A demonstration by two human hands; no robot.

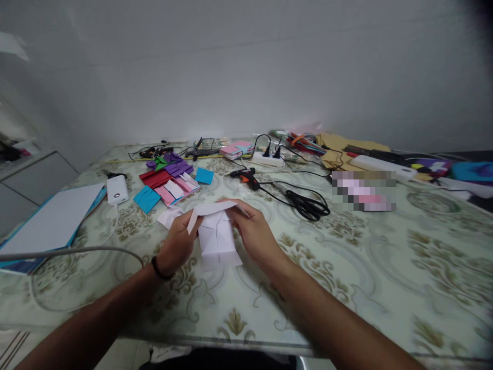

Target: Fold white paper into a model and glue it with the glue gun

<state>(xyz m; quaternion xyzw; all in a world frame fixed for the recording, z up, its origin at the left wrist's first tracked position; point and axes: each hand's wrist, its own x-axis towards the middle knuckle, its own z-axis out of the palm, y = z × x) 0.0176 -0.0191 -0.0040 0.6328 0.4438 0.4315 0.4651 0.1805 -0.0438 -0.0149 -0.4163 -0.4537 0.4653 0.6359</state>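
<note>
Between my two hands is a folded white paper (216, 236), with creased flaps at its middle and a wide flap bent up along its far edge. My left hand (177, 241) grips the left end of that flap, and a dark band circles the wrist. On the other side my right hand (252, 228) is closed on the right end, its fingertips partly hidden behind the paper. Just beyond my left hand lies another piece of white paper (168, 217). Folded red, pink and purple papers (156, 177) and a blue square (204, 176) rest farther back.
A black glue gun (246, 177) with a coiled cord (308, 204) lies beyond my right hand. Behind it is a white power strip (267, 158) with plugs. At left are a white power bank (117, 189) and a stack of paper sheets (54, 218). A grey cable (77, 251) crosses the left side.
</note>
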